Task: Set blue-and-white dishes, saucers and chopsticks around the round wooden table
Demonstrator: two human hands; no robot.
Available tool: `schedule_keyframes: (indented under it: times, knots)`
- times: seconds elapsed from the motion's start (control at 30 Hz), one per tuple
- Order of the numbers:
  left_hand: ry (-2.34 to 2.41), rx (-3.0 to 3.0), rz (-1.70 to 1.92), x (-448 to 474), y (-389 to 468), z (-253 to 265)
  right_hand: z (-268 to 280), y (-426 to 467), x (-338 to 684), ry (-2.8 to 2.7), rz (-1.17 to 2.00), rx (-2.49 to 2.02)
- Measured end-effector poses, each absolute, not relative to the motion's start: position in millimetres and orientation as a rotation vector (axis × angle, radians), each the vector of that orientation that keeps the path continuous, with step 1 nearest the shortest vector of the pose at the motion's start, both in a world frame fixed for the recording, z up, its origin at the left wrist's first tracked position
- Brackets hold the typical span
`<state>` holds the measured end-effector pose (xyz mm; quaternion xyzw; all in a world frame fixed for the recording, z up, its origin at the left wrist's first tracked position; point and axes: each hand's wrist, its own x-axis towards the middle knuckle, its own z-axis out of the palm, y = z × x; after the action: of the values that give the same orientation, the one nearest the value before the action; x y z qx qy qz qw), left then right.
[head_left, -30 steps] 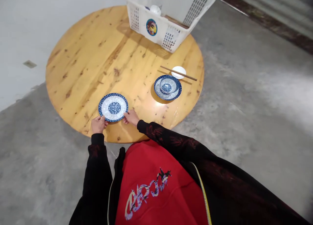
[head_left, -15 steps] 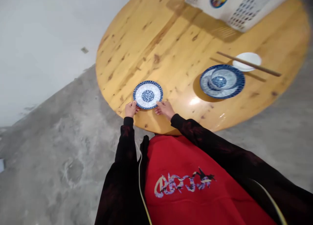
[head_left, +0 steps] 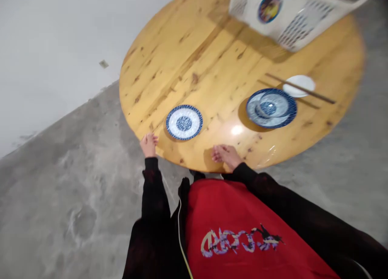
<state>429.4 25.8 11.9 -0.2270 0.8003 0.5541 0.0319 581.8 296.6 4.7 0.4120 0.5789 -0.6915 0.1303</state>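
Note:
A blue-and-white patterned plate (head_left: 184, 123) lies flat near the front left edge of the round wooden table. My left hand (head_left: 148, 144) is at the table's edge, left of the plate and apart from it, its fingers loosely curled and holding nothing. To the plate's lower right, my right hand (head_left: 226, 155) hovers by the front edge, empty, fingers slightly bent and apart. Farther right sits a larger blue-rimmed plate (head_left: 292, 116) with a bowl (head_left: 268, 105) of similar pattern on it. Behind these, chopsticks (head_left: 318, 95) lie across a small white dish (head_left: 300, 84).
At the back right of the wooden table (head_left: 188, 60) stands a white plastic basket (head_left: 291, 16) with slotted sides and a round sticker. A white wall (head_left: 54, 40) rises on the left, above the grey concrete floor (head_left: 115, 182).
Both hands have let go of the small plate and drawn apart, the left one leftward, the right one to the right and nearer my body. The view has shifted slightly.

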Motion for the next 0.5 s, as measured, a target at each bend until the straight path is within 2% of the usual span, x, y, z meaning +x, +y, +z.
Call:
schedule_keyframes:
  times: [0.13,0.3,0.5]
  knots:
    - [2.493,-0.654,1.832,462,17,20,9,297,610,1.699,-2.013,1.141]
    - [2.634,-0.700,1.737,512,22,7,7,291,613,1.748,-2.027,0.900]
    - [2.633,-0.553,1.736,581,109,31,11,339,644,1.837,-2.032,0.607]
